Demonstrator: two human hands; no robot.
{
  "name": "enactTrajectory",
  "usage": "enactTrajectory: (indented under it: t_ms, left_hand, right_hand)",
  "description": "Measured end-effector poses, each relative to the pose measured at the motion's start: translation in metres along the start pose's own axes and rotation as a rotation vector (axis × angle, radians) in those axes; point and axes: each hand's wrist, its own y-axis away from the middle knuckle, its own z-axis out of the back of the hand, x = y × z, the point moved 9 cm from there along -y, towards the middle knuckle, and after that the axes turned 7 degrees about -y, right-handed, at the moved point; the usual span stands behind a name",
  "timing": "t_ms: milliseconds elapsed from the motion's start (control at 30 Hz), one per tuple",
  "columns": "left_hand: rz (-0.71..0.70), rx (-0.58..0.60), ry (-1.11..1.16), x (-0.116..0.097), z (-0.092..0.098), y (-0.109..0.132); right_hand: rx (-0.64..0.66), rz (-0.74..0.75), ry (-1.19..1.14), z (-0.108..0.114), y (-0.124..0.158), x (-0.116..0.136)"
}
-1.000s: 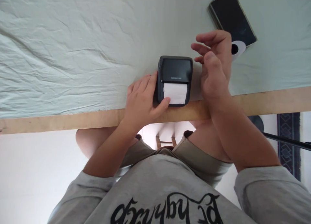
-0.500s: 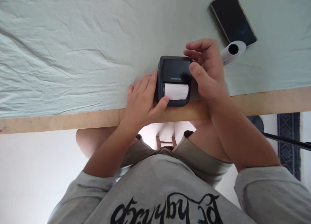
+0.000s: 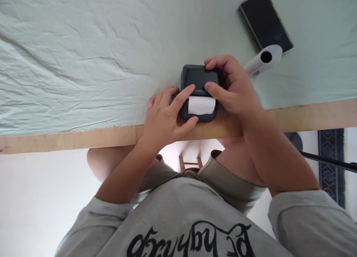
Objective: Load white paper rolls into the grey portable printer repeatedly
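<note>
A small black receipt printer (image 3: 192, 77) sits close to the table's near edge, a white paper strip (image 3: 202, 105) showing at its front. My left hand (image 3: 161, 117) holds the printer's left side. Its index finger lies on the dark lid and the thumb is at the front edge; the other fingertips are partly hidden beside the casing. Around the right side is my right hand (image 3: 235, 86), thumb on the lid and fingers at the back corner. Just beyond that hand lies a white paper roll (image 3: 275, 54) with a dark round core.
A black phone-like slab (image 3: 264, 21) lies at the upper right, its near corner by the roll. Wrinkled pale green cloth (image 3: 83, 63) covers the table, which has a wooden front edge (image 3: 69, 141). Below right, a black rod (image 3: 329, 162) crosses near a patterned dark mat (image 3: 331, 149).
My right hand has moved left and closed on the printer's right side, its thumb now on the lid. The left index finger has shifted from the side onto the lid.
</note>
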Motion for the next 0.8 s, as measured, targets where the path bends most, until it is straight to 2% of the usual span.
enactTrajectory:
  t_ms: [467,600,800]
  left_hand:
    - [0.025,-0.015,0.014,0.0006,-0.0009,-0.0005]
    - [0.029,-0.018,0.005,0.0007,-0.0020,-0.0003]
    - [0.015,-0.019,-0.036,-0.0004,-0.0049,0.0011]
  right_hand:
    - [0.085,-0.091,0.008,-0.0005,-0.0023,0.0073]
    - [0.073,-0.131,0.005,0.0003,-0.0031,0.0071]
    - [0.113,-0.105,0.007,-0.0017,-0.0023,0.0033]
